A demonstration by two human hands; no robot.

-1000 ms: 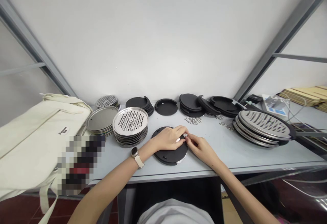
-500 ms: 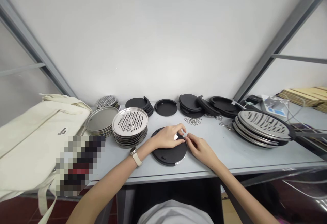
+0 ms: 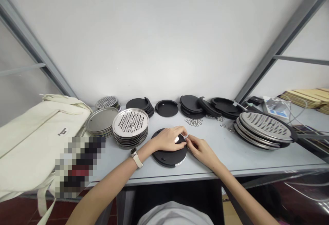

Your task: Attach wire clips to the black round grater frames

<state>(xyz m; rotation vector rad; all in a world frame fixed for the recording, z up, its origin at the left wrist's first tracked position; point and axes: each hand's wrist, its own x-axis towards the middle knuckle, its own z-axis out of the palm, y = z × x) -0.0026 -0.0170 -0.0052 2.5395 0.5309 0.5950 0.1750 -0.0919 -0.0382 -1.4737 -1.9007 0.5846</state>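
Just in front of me on the table lies a round black disc [image 3: 170, 158] with a strip of shiny metal along its lower right rim. My left hand [image 3: 171, 139] rests over its upper part, thumb and fingertips bent in toward the right edge; what they grip is hidden. Under that palm a small white patch shows. At the disc's right edge, my right hand [image 3: 197, 147] pinches a thin, shiny metal piece [image 3: 184, 137], too small to make out fully. The fingertips of both hands nearly meet there.
Left stand stacks of metal grater plates [image 3: 131, 124] and plain metal discs [image 3: 101, 120], beside a cream bag [image 3: 38, 142]. Black round holders [image 3: 191, 103] line the wall. Wire clips [image 3: 194, 122] lie behind my hands. More grater plates [image 3: 266, 125] are stacked right.
Both hands stay almost in place at the disc's right edge, with only slight finger movement. The shiny metal piece between the fingertips shows a little more now.
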